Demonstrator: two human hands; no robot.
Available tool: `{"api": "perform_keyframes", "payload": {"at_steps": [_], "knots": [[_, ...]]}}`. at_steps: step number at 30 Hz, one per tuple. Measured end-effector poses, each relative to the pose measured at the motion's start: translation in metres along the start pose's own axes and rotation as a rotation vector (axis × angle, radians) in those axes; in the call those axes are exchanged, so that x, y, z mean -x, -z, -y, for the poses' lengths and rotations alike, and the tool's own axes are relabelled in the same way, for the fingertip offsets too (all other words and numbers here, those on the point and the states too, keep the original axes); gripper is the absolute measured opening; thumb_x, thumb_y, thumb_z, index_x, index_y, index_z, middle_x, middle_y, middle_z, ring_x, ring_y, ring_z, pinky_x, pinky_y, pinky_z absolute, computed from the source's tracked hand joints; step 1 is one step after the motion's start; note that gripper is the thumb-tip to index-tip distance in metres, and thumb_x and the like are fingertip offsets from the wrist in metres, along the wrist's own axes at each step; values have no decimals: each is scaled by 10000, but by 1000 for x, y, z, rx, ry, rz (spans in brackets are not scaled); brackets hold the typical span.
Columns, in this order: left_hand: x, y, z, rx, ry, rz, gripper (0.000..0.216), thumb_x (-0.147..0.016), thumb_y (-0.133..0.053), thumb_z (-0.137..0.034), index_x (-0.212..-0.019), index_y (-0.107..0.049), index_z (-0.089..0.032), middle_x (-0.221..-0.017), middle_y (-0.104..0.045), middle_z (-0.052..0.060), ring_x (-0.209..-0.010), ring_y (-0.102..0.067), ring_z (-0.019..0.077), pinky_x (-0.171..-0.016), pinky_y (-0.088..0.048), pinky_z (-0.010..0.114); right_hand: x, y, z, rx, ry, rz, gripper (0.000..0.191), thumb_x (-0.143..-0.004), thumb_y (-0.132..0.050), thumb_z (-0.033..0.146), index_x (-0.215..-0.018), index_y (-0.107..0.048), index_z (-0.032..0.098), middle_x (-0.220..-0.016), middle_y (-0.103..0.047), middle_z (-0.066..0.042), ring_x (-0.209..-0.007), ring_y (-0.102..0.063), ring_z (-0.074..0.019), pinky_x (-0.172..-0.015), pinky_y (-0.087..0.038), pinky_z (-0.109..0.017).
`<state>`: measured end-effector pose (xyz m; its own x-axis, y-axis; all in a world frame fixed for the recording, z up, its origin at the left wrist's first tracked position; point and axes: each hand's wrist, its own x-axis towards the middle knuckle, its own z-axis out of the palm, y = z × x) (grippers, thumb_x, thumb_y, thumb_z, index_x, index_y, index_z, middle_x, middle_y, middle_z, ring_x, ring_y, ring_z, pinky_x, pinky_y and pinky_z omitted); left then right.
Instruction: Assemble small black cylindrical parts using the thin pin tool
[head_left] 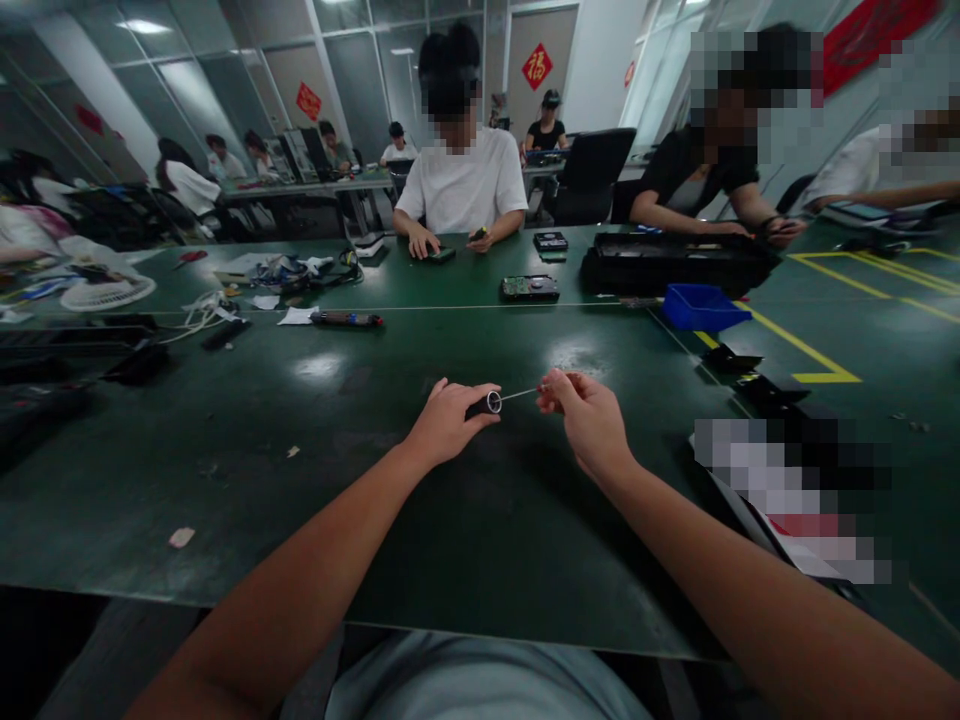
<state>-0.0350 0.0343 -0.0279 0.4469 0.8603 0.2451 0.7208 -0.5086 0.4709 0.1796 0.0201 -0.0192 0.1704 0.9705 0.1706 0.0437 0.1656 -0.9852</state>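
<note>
Over the middle of the green table, my left hand [448, 415] is closed round a small dark cylinder [484, 405] with a silvery ring at its right end. That ringed end faces my right hand [589, 415], which pinches a thin, light-coloured rod [519, 394]. The rod's left tip reaches the ring; whether it goes inside, I cannot tell. Its other end is hidden in my right fingers. A gap of bare table separates the two hands.
A green table [262, 490] spreads around my arms. Beyond my hands are a hard drive [531, 288], a blue bin [703, 307] and a long black casing [679, 263]. Cables [202, 312] lie left. A person in a white shirt [465, 180] sits opposite, handling small parts.
</note>
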Motion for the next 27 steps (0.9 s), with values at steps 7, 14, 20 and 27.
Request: {"api": "perform_keyframes", "payload": {"at_steps": [7, 14, 20, 27], "knots": [[1, -1, 1, 18, -21, -8, 432, -943, -642, -390, -1362, -587, -303, -1319, -665, 33, -1192, -584, 255, -1177, -244, 584, 1, 2, 5, 122, 52, -26, 368, -869, -651, 541, -752, -669, 193, -633, -642, -16, -585, -580, -164, -600, -453, -321], [1, 1, -2, 16, -28, 5, 421, -940, -647, -366, -1350, -597, -288, -1321, -666, 45, -1206, -583, 265, -1170, -246, 597, 3, 2, 1, 98, 114, 12, 266, -889, -633, 466, -871, -647, 201, -728, -655, -17, -661, -605, -174, -668, -493, -347], [2, 2, -1, 9, -23, -2, 421, -938, -650, -359, -1350, -602, -288, -1323, -665, 54, -1207, -584, 272, -1172, -235, 602, 2, 2, 2, 57, 142, 69, 259, -874, -631, 460, -935, -632, 208, -793, -666, -28, -737, -637, -194, -714, -522, -368], [1, -1, 2, -16, -27, 14, 434, -928, -669, -384, -1348, -602, -298, -1300, -679, 39, -1192, -591, 265, -1179, -221, 598, 6, 1, 7, 194, 128, 90, 380, -961, -484, 548, -830, -600, 210, -566, -544, 26, -503, -509, -141, -515, -405, -293]]}}
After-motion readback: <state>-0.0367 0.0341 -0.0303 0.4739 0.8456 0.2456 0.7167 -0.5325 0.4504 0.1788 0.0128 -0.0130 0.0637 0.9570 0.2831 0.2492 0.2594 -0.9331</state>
